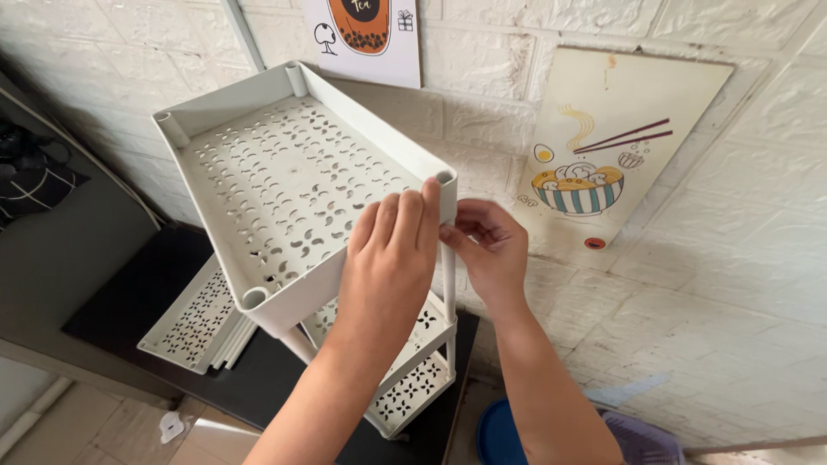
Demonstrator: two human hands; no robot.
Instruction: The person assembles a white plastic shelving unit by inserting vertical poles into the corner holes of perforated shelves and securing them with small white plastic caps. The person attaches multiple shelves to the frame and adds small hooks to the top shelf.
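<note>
Nearest the camera, the left hand (pixel 389 258) lies over the front wall of the top shelf tray (pixel 293 176), fingers curled and gripping its rim by the corner socket. Just beside it the right hand (pixel 489 250) pinches the thin white post (pixel 448 284) that runs down from that corner — fingertips closed on it. The tray sits tilted, not level, so this tier looks only partly seated; the near-left corner socket appears open, with no post in it. Below, a lower tray (pixel 413 379) is already joined to posts and stands on the black table (pixel 146 301). Farther left on the table lie a spare perforated tray (pixel 194 323) and some loose white posts (pixel 234 343) — parts not yet fitted. Behind stands the white brick wall (pixel 741 258) with two food posters
</note>
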